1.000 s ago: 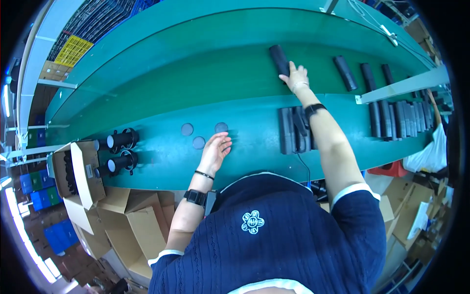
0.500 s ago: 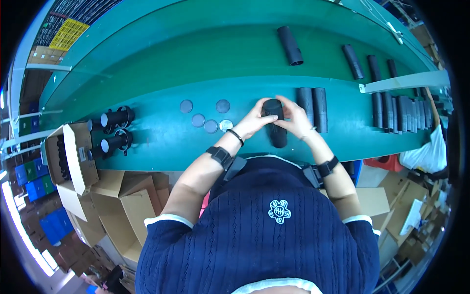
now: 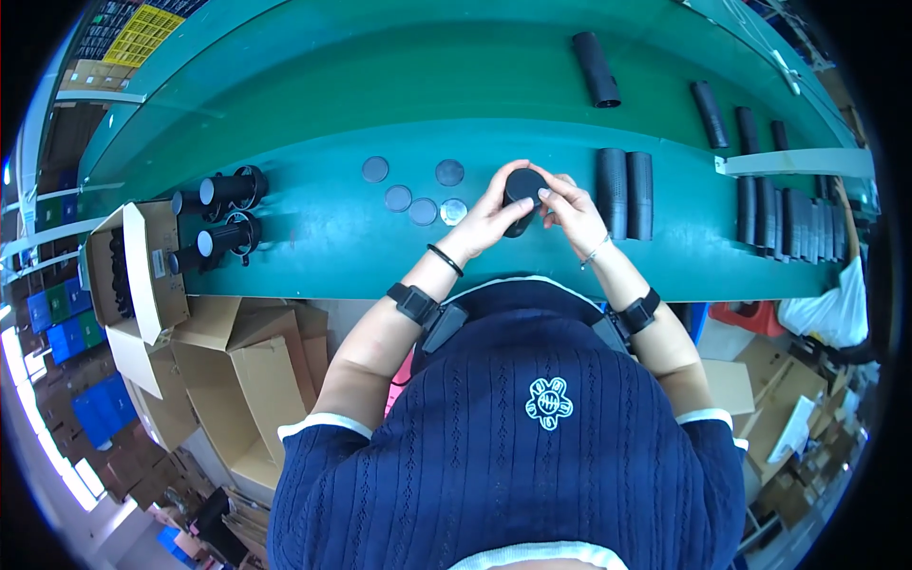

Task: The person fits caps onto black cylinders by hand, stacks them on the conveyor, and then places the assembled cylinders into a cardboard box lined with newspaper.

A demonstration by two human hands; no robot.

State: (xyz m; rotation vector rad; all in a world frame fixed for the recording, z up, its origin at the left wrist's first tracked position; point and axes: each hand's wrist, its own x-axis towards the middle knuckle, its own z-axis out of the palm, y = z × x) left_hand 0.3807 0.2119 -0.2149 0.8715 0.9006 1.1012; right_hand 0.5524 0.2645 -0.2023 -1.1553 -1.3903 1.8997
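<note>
1 black plastic-looking cylinder [image 3: 523, 185] tilts, long axis upward, between my left hand [image 3: 488, 220] and right hand [image 3: 576, 217], both clasping it.

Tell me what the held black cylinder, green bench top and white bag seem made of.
Black cylinder: probably plastic, possibly coated metal; matte, little shine. Green bench top: perhaps rubber or vinyl; smooth, soft glare. White bag: likely plastic film; crumpled, slightly glossy folds.

A dull black cylinder [image 3: 524, 185] — one smooth, round, flat end facing up — is held roughly on end over the worktop's [image 3: 323, 237] middle, its lower part mostly hidden.
</note>
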